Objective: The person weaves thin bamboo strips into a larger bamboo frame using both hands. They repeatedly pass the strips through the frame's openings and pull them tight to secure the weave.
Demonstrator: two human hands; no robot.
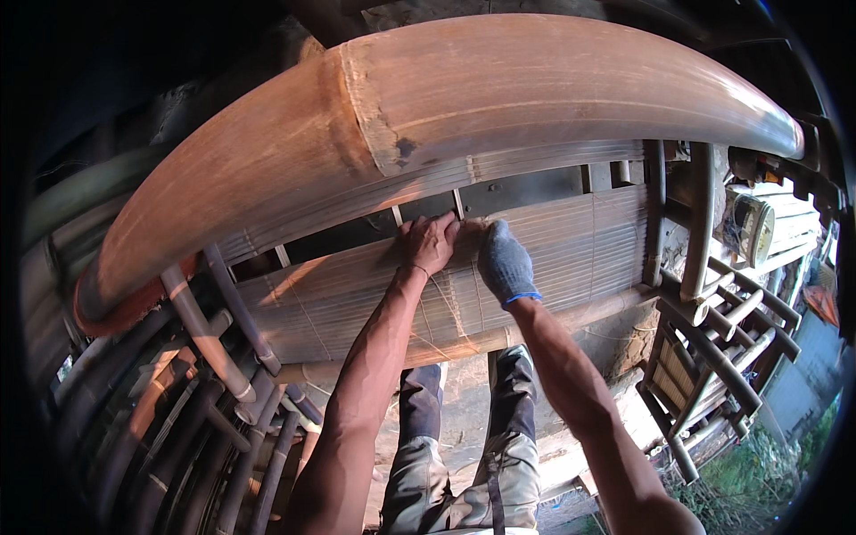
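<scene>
Under the gloved grip [507, 263], bamboo slats [575, 254]

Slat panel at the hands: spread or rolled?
Spread: the slat panel lies unrolled between dark posts, left hand and gloved right hand at its far edge.

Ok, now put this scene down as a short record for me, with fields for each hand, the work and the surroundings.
Left hand: bare left hand, fingers at the upper edge of the bamboo slats
Right hand: right hand in a blue-cuffed grey glove, beside the left; any grip is hidden
Gap: beyond the slats, crossed by pale strips
Top: thick bamboo pole arching across the view
Right side: bamboo frame
Lower right: green plants
</scene>
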